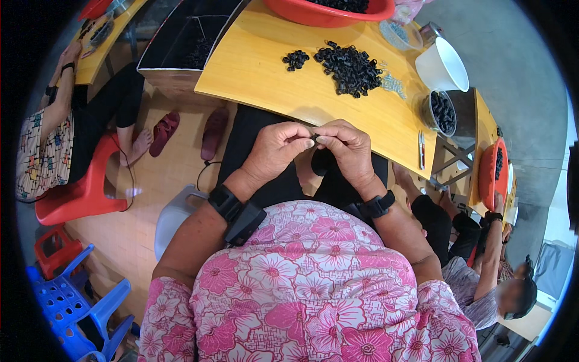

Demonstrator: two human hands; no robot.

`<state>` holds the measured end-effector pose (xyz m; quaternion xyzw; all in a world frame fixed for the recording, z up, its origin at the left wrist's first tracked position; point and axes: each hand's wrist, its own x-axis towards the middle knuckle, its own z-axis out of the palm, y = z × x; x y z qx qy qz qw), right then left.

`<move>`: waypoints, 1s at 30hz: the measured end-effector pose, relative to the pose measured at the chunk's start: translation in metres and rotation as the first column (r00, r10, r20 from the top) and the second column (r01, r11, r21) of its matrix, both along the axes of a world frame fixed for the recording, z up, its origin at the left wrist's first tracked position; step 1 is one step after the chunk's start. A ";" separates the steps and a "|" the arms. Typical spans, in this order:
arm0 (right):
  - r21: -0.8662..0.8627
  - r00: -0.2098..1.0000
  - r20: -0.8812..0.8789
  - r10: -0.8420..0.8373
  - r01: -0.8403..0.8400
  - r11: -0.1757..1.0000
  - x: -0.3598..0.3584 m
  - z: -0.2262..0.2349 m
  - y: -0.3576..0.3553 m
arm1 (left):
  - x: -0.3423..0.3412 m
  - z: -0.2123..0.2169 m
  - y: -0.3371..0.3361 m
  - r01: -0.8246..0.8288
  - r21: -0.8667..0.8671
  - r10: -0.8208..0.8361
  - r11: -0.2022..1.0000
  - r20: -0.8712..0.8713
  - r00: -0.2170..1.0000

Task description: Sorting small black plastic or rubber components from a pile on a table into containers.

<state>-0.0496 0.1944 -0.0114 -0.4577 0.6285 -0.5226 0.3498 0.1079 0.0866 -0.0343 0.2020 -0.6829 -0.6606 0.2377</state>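
Observation:
Just off the near edge of the yellow table (259,66), both my hands meet fingertip to fingertip. My left hand (278,148) is closed in a pinch on a small black part (315,138). From the other side, my right hand (350,148) pinches the same piece between thumb and forefinger. Fingertips cover most of it, so its exact shape is hidden. Beyond my hands lies a heap of small black curled parts (350,69), with a smaller cluster of black parts (295,60) to its left. Small clear pieces (394,85) lie against the heap's right side.
A red basin (338,17) of black parts stands at the far edge. On the right are a white bucket (443,65), a clear tub (443,113) of black parts and a red-handled tool (421,151). Other people sit at tables on both sides.

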 end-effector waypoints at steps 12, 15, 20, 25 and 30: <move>-0.144 0.927 -0.375 -0.002 -0.056 0.988 0.006 -0.002 -0.002 | -0.002 -0.001 -0.001 -0.007 0.222 0.022 0.975 -0.064 0.998; -0.160 0.917 -0.398 -0.025 -0.043 0.986 0.010 -0.005 -0.003 | -0.001 0.003 -0.001 -0.014 0.258 0.029 0.966 -0.052 0.998; -0.150 0.908 -0.419 -0.023 -0.044 0.988 0.009 -0.006 -0.002 | 0.000 -0.001 -0.004 0.016 0.210 -0.016 0.978 -0.002 1.000; -0.145 0.904 -0.428 -0.011 -0.057 0.988 0.008 -0.003 -0.003 | 0.000 0.000 -0.004 0.058 0.240 -0.051 0.969 -0.037 0.998; -0.085 0.896 -0.442 0.041 -0.087 0.993 0.008 0.005 -0.001 | 0.000 0.003 -0.002 0.100 0.334 -0.027 0.937 -0.217 0.976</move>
